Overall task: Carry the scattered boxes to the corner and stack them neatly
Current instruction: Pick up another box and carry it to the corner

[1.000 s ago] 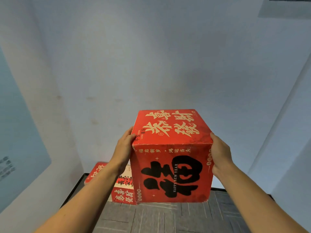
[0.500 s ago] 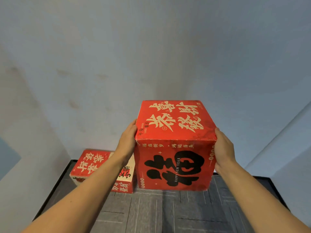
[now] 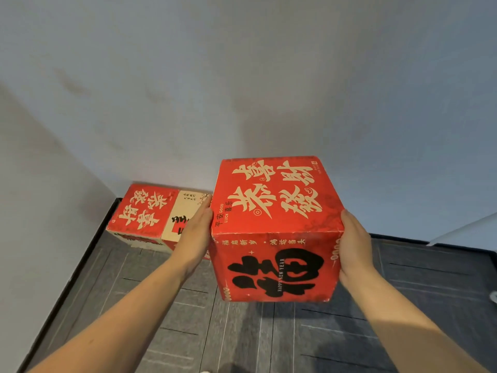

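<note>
Two hands hold a red box (image 3: pixel 274 227) up in the middle of the frame.
The left hand (image 3: pixel 195 235) lies flat on the box's left side and the right hand (image 3: pixel 355 246) lies flat on its right side, pressing it between them over the dark floor (image 3: pixel 242 332). At middle left, two more boxes sit side by side in the corner by the pale wall (image 3: pixel 242 90): a red-topped box (image 3: pixel 145 211) and a cream-topped box (image 3: pixel 185 214), partly hidden by the left hand.

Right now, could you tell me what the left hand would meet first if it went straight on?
Likely the cream-topped box on the floor, straight beyond the left hand; depth is unclear, so it might pass over it and reach the wall instead.
</note>
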